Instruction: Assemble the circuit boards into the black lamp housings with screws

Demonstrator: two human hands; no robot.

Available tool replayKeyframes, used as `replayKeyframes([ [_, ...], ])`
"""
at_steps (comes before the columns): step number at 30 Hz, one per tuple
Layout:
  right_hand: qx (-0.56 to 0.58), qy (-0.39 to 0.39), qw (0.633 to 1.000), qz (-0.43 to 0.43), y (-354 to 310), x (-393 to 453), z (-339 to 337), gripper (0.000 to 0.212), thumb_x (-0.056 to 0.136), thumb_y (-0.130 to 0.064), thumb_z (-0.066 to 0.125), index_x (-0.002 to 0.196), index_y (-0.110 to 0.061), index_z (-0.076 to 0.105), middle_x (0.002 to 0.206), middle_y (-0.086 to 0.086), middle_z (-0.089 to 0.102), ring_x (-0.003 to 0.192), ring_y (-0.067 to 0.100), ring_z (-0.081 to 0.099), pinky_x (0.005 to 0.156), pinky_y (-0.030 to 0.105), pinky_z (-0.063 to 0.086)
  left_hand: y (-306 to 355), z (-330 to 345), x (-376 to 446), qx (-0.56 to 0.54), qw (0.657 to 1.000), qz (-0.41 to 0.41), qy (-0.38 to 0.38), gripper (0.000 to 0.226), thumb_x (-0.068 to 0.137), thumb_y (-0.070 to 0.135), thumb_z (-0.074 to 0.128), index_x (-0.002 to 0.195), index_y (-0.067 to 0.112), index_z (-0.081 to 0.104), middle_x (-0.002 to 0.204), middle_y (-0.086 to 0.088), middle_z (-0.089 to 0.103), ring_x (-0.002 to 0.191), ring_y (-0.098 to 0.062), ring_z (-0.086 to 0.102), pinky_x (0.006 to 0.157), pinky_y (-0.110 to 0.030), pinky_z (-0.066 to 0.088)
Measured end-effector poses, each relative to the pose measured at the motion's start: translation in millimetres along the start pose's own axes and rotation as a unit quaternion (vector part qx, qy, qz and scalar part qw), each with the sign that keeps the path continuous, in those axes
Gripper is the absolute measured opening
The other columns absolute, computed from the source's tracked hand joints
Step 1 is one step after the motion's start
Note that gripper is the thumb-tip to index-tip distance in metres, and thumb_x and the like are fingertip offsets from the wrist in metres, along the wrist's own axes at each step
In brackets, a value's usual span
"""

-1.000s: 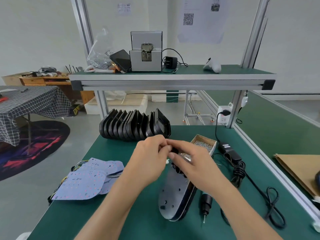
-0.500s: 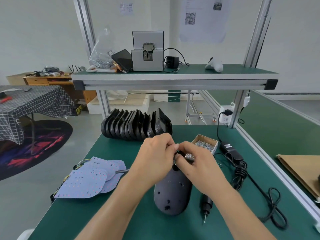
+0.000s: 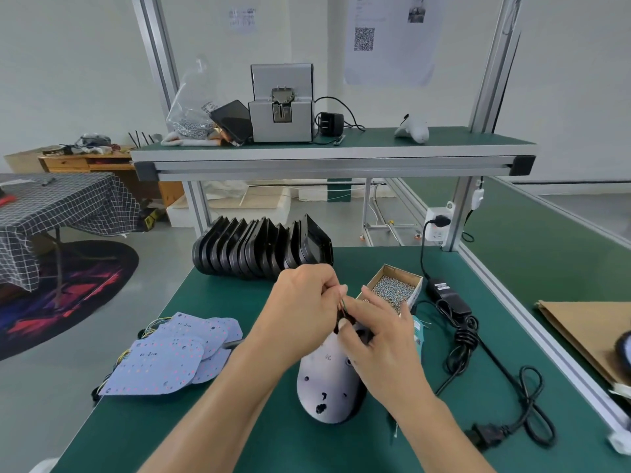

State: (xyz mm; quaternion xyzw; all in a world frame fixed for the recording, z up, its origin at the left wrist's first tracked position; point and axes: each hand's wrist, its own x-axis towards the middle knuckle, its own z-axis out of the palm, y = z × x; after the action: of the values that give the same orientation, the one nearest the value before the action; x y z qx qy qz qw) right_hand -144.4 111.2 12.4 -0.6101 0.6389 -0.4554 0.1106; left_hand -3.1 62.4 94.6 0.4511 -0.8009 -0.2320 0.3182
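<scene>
A black lamp housing (image 3: pixel 359 397) lies on the green bench before me, with a pale circuit board (image 3: pixel 324 380) showing in its upward face. At its far end, my left hand (image 3: pixel 304 308) pinches the board's thin coloured wires (image 3: pixel 342 303). My right hand (image 3: pixel 379 339) comes in from the right and grips the housing's far end, thumb beside the wires. A cardboard box of screws (image 3: pixel 392 288) stands just behind the hands. My right forearm largely hides the electric screwdriver (image 3: pixel 418 332).
A row of black housings (image 3: pixel 259 250) stands on edge at the back. Loose circuit boards (image 3: pixel 170 356) with yellow wires are piled at the left. A power adapter (image 3: pixel 447 295) and coiled cable (image 3: pixel 526 404) lie to the right, near the bench's aluminium rail.
The housing went from tilted on its edge to lying down. Its upward face looked dark before and now shows the pale board. Both hands stayed at its far end.
</scene>
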Motion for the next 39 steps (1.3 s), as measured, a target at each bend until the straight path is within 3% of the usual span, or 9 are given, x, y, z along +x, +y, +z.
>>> replayKeyframes([
  [6,-0.001,0.028,1.0,0.002,6,-4,11,0.052,0.082,-0.053,0.035,0.112,-0.038,0.074,0.089,-0.034,0.057,0.149,-0.001,0.032,0.128,0.053,-0.006,1,0,-2,-0.004,1.0,-0.005,0.005,0.029,0.1,0.023,0.064,0.073,0.013,0.063,0.054,0.006,0.053,0.05,-0.009,0.044,0.052,-0.02,0.039],
  [9,-0.035,0.041,0.998,-0.013,13,-8,18,0.05,0.084,-0.05,0.039,0.116,-0.035,0.074,0.12,-0.031,0.067,0.15,0.004,0.034,0.127,0.058,-0.003,2,0,-2,0.005,1.0,-0.003,-0.001,0.029,0.1,0.023,0.065,0.073,0.012,0.064,0.052,0.007,0.051,0.05,-0.009,0.044,0.05,-0.018,0.037],
  [13,-0.067,0.049,0.996,-0.025,22,-11,23,0.027,0.087,-0.044,0.048,0.096,-0.034,0.071,0.144,-0.025,0.058,0.156,0.009,0.025,0.124,0.068,0.002,2,0,0,0.002,1.0,-0.002,-0.005,0.028,0.099,0.021,0.067,0.071,0.015,0.065,0.047,0.009,0.049,0.046,-0.007,0.045,0.048,-0.015,0.037],
  [18,-0.109,0.029,0.993,-0.027,24,-8,21,0.047,0.086,-0.053,0.039,0.114,-0.038,0.073,0.157,-0.03,0.039,0.157,-0.001,0.005,0.124,0.066,-0.003,6,-3,-2,0.001,1.0,0.0,-0.012,0.027,0.098,0.024,0.069,0.072,0.016,0.067,0.052,0.007,0.054,0.049,-0.004,0.048,0.05,-0.012,0.038],
  [20,-0.088,0.021,0.994,-0.06,19,-9,18,0.048,0.087,-0.055,0.042,0.121,-0.039,0.072,0.161,-0.032,0.03,0.157,-0.003,0.0,0.125,0.062,-0.007,4,-9,-3,-0.018,1.0,0.002,-0.002,0.028,0.098,0.026,0.069,0.071,0.017,0.067,0.055,0.001,0.059,0.049,-0.005,0.045,0.05,-0.013,0.038],
  [23,0.009,0.043,0.994,-0.096,6,-9,15,0.037,0.089,-0.055,0.059,0.121,-0.042,0.073,0.159,-0.034,0.036,0.157,-0.001,0.013,0.125,0.051,-0.011,3,-17,-5,-0.06,0.998,0.006,0.013,0.031,0.098,0.028,0.068,0.069,0.021,0.066,0.051,0.006,0.054,0.046,-0.005,0.039,0.05,-0.013,0.038],
  [28,0.1,0.06,0.992,-0.046,0,-6,17,0.006,0.087,-0.048,0.08,0.089,-0.046,0.074,0.139,-0.046,0.051,0.149,-0.004,0.031,0.127,0.051,-0.005,1,-13,-14,-0.057,0.998,-0.013,0.006,0.028,0.099,0.024,0.067,0.071,0.021,0.067,0.049,0.014,0.053,0.046,-0.003,0.042,0.05,-0.012,0.036],
  [33,0.089,0.052,0.994,-0.034,12,-14,22,0.018,0.087,-0.064,0.065,0.086,-0.05,0.076,0.136,-0.045,0.054,0.149,0.0,0.034,0.126,0.05,-0.009,-3,-11,-13,-0.057,0.998,-0.016,0.016,0.029,0.098,0.025,0.069,0.069,0.022,0.066,0.048,0.013,0.047,0.046,-0.005,0.038,0.05,-0.014,0.035],
  [39,0.051,0.052,0.997,-0.027,15,-14,23,0.014,0.09,-0.055,0.071,0.09,-0.043,0.079,0.141,-0.042,0.052,0.152,-0.003,0.026,0.125,0.051,-0.014,-4,-8,-14,-0.066,0.998,-0.022,0.009,0.03,0.097,0.025,0.07,0.068,0.024,0.065,0.048,0.011,0.048,0.045,-0.005,0.037,0.049,-0.014,0.035],
])
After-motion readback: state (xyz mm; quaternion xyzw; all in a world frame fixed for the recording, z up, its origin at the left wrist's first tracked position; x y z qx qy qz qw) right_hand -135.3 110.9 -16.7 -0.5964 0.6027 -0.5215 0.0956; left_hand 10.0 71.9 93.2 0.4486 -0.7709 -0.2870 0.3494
